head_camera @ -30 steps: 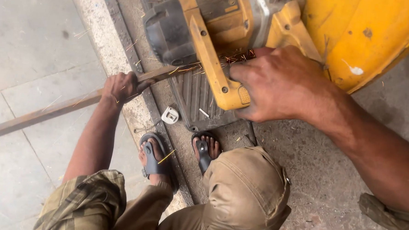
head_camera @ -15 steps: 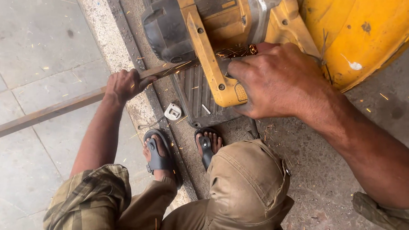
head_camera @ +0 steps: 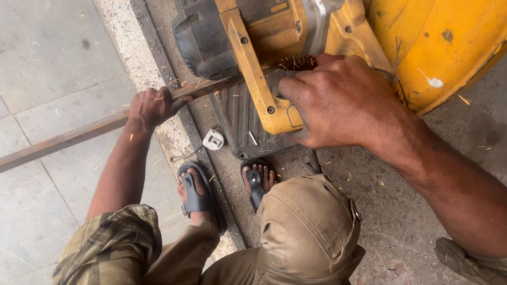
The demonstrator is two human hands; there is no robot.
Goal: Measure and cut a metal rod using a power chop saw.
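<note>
Left hand point(head_camera: 152, 107): grip wrapped shut around a long rusty metal bar point(head_camera: 54, 145), fingers curled over its top edge, thumb side toward the saw. The bar runs from the lower left up and right across the pale floor tiles point(head_camera: 35, 47) and passes under the yellow chop saw point(head_camera: 304, 31), resting on its ribbed base plate point(head_camera: 240, 116). A small tape measure point(head_camera: 214, 139) lies on the concrete just beside the base. Two sandalled feet point(head_camera: 197, 194) are planted below it (one on the kerb strip, one near the base). Right hand point(head_camera: 338, 100): grip fully clenched on the saw's yellow handle point(head_camera: 262, 74), knuckles up. Orange sparks scatter across the concrete floor point(head_camera: 481, 147) on the right.
</note>
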